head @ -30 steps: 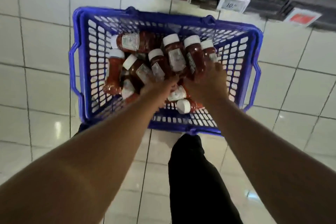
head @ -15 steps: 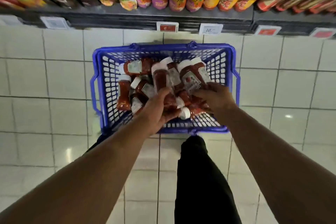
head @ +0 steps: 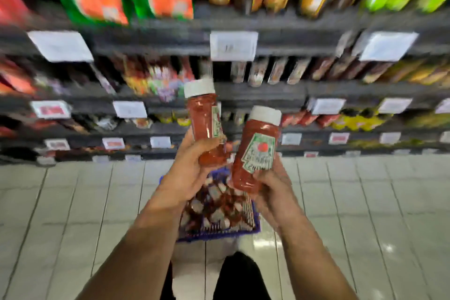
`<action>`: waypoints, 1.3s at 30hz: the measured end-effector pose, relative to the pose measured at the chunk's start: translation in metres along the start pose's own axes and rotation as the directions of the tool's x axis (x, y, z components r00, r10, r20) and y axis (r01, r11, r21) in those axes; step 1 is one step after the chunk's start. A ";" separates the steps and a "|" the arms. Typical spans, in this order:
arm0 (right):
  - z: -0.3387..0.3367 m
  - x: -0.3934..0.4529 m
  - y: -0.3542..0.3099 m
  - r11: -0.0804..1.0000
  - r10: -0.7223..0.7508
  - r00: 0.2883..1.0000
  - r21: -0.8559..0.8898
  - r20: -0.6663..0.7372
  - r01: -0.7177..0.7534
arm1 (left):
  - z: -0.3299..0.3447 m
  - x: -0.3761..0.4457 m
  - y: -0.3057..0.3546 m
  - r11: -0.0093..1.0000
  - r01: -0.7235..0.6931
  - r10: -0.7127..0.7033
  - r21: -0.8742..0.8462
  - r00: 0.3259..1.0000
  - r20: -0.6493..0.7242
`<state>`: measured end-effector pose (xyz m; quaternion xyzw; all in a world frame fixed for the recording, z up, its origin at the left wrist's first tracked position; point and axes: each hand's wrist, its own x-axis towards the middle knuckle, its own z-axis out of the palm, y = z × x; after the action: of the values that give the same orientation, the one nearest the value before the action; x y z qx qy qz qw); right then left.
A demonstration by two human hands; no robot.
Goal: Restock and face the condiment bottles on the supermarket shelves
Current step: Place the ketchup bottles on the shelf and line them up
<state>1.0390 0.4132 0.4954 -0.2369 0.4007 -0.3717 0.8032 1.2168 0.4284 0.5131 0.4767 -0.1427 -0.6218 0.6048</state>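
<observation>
So both hands are holding a ketchup bottle each, up in front of the shelves. The left hand [head: 187,173] is gripping the left bottle [head: 205,124] around its lower end, fingers and thumb curling round it, white cap pointing up and the bottle leaning just a bit. Its label is turned off to the right side, so you only catch the edge of it. The right hand [head: 272,190] is wrapping its fingers round the bottom of the right bottle [head: 257,151], which is tilting to the right with its white cap on top and the green-and-white label with the tomato facing the camera. The two bottles are sitting just beside each other, the left one higher.

Below the hands, the blue basket [head: 219,232] is sitting on the white tiled floor [head: 73,202] with more red bottles piled inside, mostly hidden behind the arms. The shelves [head: 267,91] behind are all motion-blurred: packets and bottles in rows, white and red price tags [head: 233,45] along the edges, nothing readable.
</observation>
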 end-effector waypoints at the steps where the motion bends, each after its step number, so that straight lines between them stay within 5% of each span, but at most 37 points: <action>1: 0.014 -0.005 -0.021 0.999 -0.036 0.999 0.000 0.020 0.036 | 0.020 -0.006 0.022 0.998 -0.062 0.062 -0.020 0.998 -0.010; 7: 0.072 -0.032 -0.134 0.953 -0.248 0.954 -0.134 0.170 0.272 | 0.112 -0.036 0.116 0.927 -0.354 0.358 -0.128 0.934 0.012; 15: 0.138 -0.060 -0.191 0.856 -0.409 0.853 -0.186 0.326 0.482 | 0.152 -0.064 0.212 0.831 -0.555 0.538 0.029 0.817 0.207; 25: 0.236 -0.036 -0.166 0.790 -0.446 0.802 -0.247 0.397 0.561 | 0.069 -0.069 0.293 0.835 -0.548 0.527 0.053 0.823 0.212; 31: 0.325 -0.008 -0.138 0.820 -0.474 0.786 -0.128 0.396 0.558 | -0.003 -0.062 0.361 0.827 -0.547 0.511 0.133 0.829 0.227; 39: 0.382 0.020 -0.157 0.797 -0.478 0.758 -0.143 0.444 0.586 | -0.020 -0.047 0.414 0.805 -0.554 0.518 0.213 0.831 0.203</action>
<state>1.2962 0.3330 0.8095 -0.5186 0.1971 -0.4732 0.6843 1.4785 0.3842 0.8351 0.4494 -0.3935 -0.4314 0.6761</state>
